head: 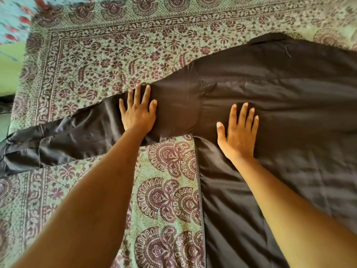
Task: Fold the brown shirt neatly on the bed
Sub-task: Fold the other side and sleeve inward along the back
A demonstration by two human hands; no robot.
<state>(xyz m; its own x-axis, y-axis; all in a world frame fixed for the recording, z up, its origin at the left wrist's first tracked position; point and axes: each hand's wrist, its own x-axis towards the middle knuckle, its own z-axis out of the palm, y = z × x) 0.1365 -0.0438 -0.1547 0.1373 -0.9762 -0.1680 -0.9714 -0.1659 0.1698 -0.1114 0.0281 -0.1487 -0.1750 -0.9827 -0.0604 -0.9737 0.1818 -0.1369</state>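
Note:
The brown shirt [280, 105] lies spread flat on the bed, its body filling the right half of the view and one long sleeve [63, 138] stretching out to the left edge. My left hand [138, 110] presses flat on the upper part of that sleeve, fingers straight and spread. My right hand [238, 132] lies flat on the shirt body near the armpit, fingers straight. Neither hand grips the cloth. The shirt's far right part runs out of view.
The bed is covered by a green bedsheet [116, 55] printed with maroon flowers and a patterned border. A light blue floral cloth [15, 18] shows at the top left corner, beyond the bed's edge.

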